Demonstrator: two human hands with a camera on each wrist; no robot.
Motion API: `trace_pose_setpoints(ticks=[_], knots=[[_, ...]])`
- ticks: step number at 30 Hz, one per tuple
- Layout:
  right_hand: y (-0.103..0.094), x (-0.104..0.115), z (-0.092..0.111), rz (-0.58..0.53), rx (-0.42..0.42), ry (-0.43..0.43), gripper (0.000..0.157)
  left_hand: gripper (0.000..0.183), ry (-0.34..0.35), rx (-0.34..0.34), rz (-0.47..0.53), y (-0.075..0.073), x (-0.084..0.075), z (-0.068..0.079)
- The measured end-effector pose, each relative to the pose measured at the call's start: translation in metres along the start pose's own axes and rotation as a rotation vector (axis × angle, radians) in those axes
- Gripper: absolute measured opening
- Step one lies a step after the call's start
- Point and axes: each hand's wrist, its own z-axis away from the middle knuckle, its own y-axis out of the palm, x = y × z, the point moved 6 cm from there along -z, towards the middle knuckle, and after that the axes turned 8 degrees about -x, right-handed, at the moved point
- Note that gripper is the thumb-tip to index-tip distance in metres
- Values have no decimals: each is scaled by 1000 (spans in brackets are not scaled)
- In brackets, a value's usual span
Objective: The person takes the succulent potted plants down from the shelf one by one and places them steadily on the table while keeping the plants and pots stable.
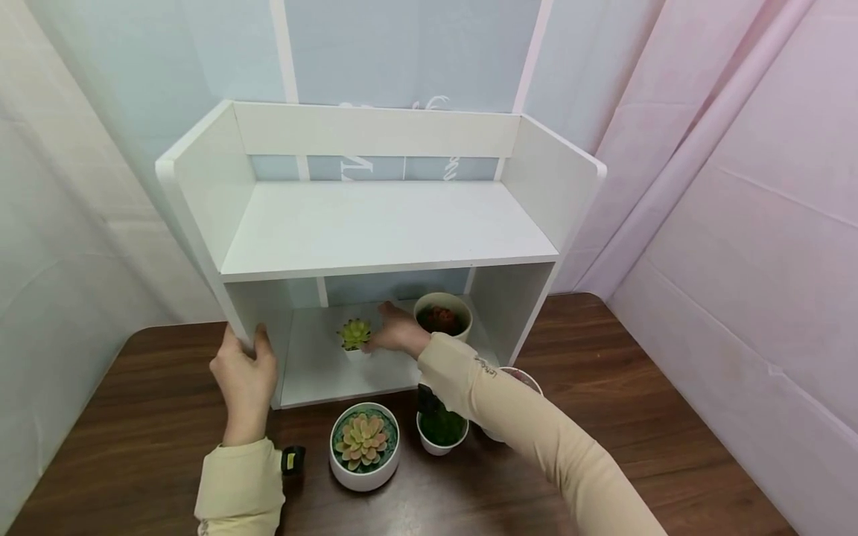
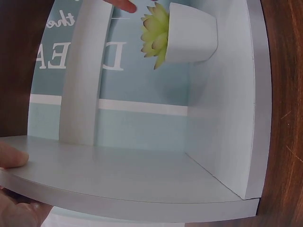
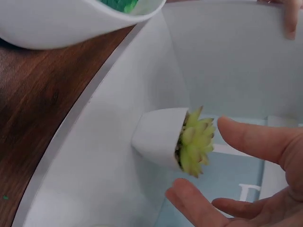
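Observation:
A small green succulent in a white pot (image 1: 357,355) stands on the lower board of a white two-tier shelf (image 1: 389,227). My right hand (image 1: 397,331) reaches into that compartment just right of the plant. In the right wrist view its thumb and fingers (image 3: 255,139) are spread beside the leaves (image 3: 194,144), with a gap between, holding nothing. My left hand (image 1: 246,376) grips the front edge of the shelf's left side panel, thumb inside and the other fingers round the outside. The left wrist view shows its thumb (image 2: 12,157) on the panel's inner face.
A larger cream pot (image 1: 461,305) with a reddish plant stands at the lower compartment's right. On the wooden table (image 1: 147,417) before the shelf are a round white succulent pot (image 1: 365,480), a white pot with dark green (image 1: 439,449), and another pot (image 1: 521,378) partly behind my right sleeve.

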Motion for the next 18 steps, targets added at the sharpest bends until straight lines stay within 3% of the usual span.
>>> trace_pose_setpoints(ticks=[5, 13, 18], knots=[[9, -6, -7, 34, 41, 69, 93, 26, -6, -3, 6, -1, 0, 0], [16, -4, -18, 105, 33, 78, 87, 27, -7, 2, 7, -1, 0, 0], [20, -7, -21, 48, 56, 112, 84, 27, -2, 7, -10, 0, -1, 0]])
